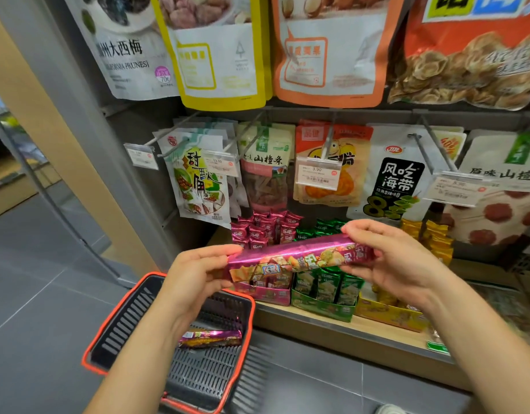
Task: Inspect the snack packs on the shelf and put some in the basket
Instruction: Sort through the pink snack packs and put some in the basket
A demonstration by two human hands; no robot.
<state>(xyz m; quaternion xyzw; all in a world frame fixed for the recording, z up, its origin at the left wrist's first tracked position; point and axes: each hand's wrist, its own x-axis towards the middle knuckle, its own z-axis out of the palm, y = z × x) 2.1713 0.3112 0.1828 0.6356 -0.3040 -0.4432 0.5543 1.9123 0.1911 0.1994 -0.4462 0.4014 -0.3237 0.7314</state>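
Left hand [195, 273], right hand [389, 258] pinch magenta snack pack [299, 256] ends; long axis horizontal.

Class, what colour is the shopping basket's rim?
Orange-red; the basket rim shows in the head view.

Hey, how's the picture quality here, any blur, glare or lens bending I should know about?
Head view: even shop light, no hard shadows; the foil of the pink snack pack, held by the left hand and right hand, shows a bright sheen; the orange bag top right and the basket near corner look smeared; the wide lens slants the grey post.
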